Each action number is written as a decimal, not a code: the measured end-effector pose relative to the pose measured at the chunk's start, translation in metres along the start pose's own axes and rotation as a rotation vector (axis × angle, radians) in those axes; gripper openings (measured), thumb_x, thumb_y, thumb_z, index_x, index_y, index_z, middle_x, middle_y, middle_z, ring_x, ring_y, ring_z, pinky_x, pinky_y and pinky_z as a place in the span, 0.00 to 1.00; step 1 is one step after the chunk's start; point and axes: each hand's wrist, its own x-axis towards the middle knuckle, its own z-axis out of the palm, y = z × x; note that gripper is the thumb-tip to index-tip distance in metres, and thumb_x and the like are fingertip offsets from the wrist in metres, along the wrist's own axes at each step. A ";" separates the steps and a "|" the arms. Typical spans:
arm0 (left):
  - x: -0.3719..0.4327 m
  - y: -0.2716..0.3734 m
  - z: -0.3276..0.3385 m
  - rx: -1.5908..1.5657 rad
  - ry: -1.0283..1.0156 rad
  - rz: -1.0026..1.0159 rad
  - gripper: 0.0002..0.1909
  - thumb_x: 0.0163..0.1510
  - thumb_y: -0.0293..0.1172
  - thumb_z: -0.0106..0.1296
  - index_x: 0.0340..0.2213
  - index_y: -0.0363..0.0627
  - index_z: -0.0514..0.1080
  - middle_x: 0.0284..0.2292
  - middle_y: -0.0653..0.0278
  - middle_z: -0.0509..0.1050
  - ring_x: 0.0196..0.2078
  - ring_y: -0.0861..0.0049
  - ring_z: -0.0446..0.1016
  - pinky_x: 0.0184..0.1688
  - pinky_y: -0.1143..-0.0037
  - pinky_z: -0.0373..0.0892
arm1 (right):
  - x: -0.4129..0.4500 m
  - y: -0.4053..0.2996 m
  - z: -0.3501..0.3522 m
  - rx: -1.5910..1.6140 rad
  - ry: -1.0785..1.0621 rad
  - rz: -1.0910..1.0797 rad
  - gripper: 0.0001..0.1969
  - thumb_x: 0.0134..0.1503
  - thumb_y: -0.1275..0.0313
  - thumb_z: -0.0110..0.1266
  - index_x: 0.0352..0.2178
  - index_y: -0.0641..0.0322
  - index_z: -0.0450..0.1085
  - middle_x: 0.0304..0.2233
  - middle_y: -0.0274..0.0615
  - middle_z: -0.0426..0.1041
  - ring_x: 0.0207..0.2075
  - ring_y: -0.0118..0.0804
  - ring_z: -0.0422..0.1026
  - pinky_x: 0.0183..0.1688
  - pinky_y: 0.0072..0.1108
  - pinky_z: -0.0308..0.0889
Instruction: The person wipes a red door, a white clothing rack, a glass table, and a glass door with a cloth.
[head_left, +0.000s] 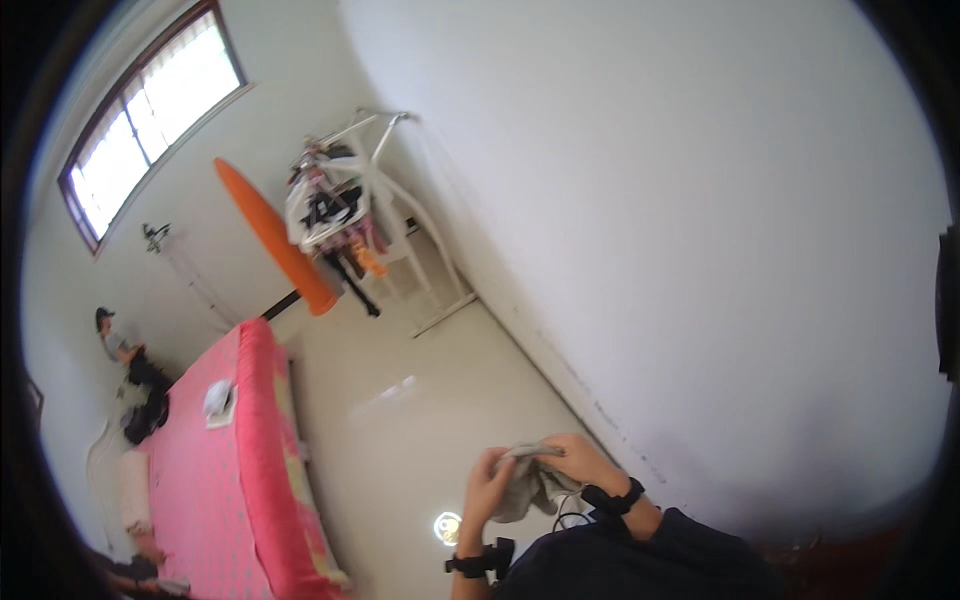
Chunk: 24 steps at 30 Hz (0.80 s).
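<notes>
Both hands are raised close together in front of my dark clothing, near the bottom of the view. My left hand pinches one edge of a grey-green cloth. On the opposite side, my right hand grips the same cloth along its upper edge. The cloth hangs in loose folds between them; what kind of item it is cannot be told. Each wrist wears a black strap. A dark cable loops just below the cloth.
A bed with a pink cover stands at left, bearing a white bundle. A person is beyond it. A white clothes rack with garments stands near an orange ironing board. A wall runs along the right.
</notes>
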 end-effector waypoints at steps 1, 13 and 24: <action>0.017 0.009 -0.009 -0.071 -0.002 -0.007 0.11 0.50 0.32 0.48 0.33 0.37 0.68 0.29 0.63 0.71 0.32 0.82 0.68 0.35 0.81 0.65 | 0.020 0.000 -0.010 -0.072 -0.081 0.037 0.08 0.48 0.73 0.50 0.30 0.68 0.69 0.22 0.46 0.69 0.23 0.32 0.68 0.25 0.21 0.61; 0.199 -0.006 -0.105 0.109 0.093 0.176 0.07 0.48 0.26 0.48 0.31 0.37 0.70 0.26 0.59 0.71 0.30 0.72 0.69 0.33 0.78 0.64 | 0.181 0.065 -0.040 -0.028 -0.198 0.102 0.15 0.47 0.72 0.52 0.38 0.65 0.67 0.35 0.42 0.71 0.37 0.34 0.69 0.42 0.21 0.62; 0.426 -0.006 -0.240 0.459 -0.183 0.304 0.15 0.46 0.31 0.51 0.37 0.40 0.66 0.32 0.52 0.70 0.35 0.57 0.67 0.38 0.69 0.63 | 0.477 0.047 -0.027 -0.448 0.362 -0.234 0.07 0.41 0.80 0.49 0.26 0.63 0.67 0.24 0.42 0.64 0.26 0.43 0.65 0.33 0.25 0.61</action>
